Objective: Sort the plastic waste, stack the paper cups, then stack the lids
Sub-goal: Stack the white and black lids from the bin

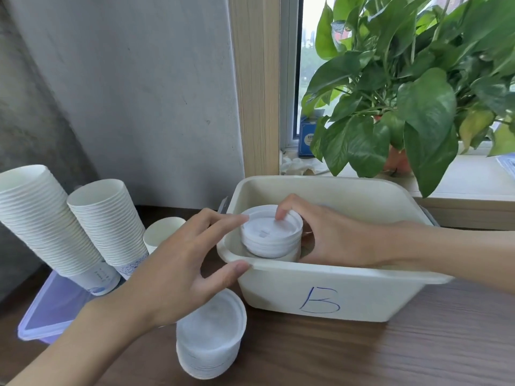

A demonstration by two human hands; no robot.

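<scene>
R hand (334,235): curled round lid stack (271,235), index on top, prob. to keep the lids aligned.
L hand (178,263): fingers straight, holds nothing; fingertip steadies the stack's edge.
Lid stack: inside bin B (320,299), w/ 2nd lid stack (210,341) outside on table (390,358).

- tall cup stack (36,218): running off the picture's left side.
- purple-lidded box (53,310), at the left edge of the surface (390,358): lying partly hidden under that stack and the forearm of the left hand (178,263).
- lid stack (271,235) in bin (320,296): base sitting hidden behind the near wall, along with the lower edge of the right hand (334,235).
- single cup (163,229): lower half hiding behind the left hand.
- blue carton (306,137): print showing too small to read.
</scene>
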